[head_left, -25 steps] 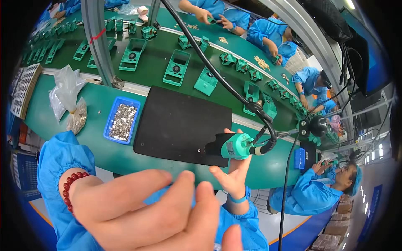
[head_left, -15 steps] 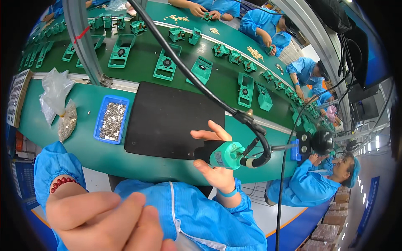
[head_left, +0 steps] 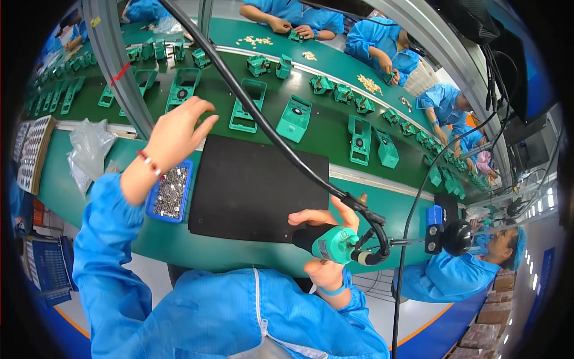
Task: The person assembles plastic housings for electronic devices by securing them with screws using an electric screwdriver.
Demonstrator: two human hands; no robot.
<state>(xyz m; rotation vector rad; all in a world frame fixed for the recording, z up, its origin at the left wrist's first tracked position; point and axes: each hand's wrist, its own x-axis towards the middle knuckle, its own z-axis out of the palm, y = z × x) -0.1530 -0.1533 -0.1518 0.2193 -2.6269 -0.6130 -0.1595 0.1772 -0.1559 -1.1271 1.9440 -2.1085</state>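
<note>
The driver (head_left: 336, 245) hung at the mat's (head_left: 257, 185) near right corner, my right hand (head_left: 326, 273) around it, grip unclear; my left hand (head_left: 177, 128), half-open, seemingly empty, was past its far left corner. Housings (head_left: 293, 119) lay beyond, none yet in hand.

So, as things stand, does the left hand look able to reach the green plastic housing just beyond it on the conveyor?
Probably yes: the left hand appears empty and close to the green plastic housing, with nothing visible between them; the metal post stands to the left.
</note>
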